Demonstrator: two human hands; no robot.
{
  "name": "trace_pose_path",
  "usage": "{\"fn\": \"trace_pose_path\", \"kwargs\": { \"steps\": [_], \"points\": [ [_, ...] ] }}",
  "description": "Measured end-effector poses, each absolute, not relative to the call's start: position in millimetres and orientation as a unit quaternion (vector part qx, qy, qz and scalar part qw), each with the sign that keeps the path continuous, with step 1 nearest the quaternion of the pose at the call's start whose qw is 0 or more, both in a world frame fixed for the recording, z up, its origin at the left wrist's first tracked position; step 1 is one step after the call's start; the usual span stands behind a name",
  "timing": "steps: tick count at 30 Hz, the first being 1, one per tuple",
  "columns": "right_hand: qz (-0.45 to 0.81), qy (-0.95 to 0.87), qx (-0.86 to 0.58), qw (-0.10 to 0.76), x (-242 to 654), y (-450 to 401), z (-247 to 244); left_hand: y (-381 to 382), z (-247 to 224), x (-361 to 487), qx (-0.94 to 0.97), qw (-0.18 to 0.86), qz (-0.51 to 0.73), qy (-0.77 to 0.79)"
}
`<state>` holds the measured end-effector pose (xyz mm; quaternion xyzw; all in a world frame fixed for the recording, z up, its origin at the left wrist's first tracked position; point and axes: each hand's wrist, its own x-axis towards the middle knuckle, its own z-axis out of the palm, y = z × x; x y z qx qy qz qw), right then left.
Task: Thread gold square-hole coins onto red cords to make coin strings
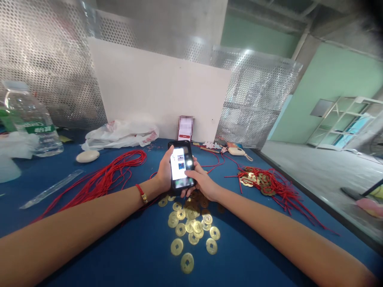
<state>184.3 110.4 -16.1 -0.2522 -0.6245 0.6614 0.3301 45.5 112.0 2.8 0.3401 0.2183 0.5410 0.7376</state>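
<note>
Right over the middle of the blue tabletop [143, 255]: one black smartphone [181, 165], screen lit, mostly white page with small pictures on it, held close above the coins. Left hand [164, 173] closed around the phone's left edge, pretty firm grip by the look of it. Right hand [202, 183] curled in from the other side, fingers [191, 173] resting across the lower screen, so a proper two-handed hold. Red cord bracelet [142, 194] with a gold bead on the left wrist.

Just below, brass square-holed coins [188, 227], loose and spread out, with more heaped up right under the phone. Further out, red cord bundle [101, 179] to the left, tangle of red cords and coins [263, 183] to the right, plus a clear plastic strip [52, 189], white oval bar [87, 156], maybe soap, crumpled plastic bag [119, 134] and big water bottle [30, 123] toward the far left.

Main worry, imo: a slip from that grip, since one drop means phone straight onto metal coins, so a scratched screen and coins flying. Forearms also lying low over the table, so any sideways swipe could drag cords or shove coins around. Bottle knocked over = soaked cords.
</note>
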Motion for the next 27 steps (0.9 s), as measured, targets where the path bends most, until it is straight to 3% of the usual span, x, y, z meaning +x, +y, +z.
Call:
{"fn": "trace_pose_path", "kwargs": {
  "steps": [27],
  "points": [
    [0.633, -0.615, -0.306, 0.357, 180.7, 108.9, -17.2, 110.0, 1.6, 45.3, 0.368, 0.732, 0.534, 0.209]
  ]
}}
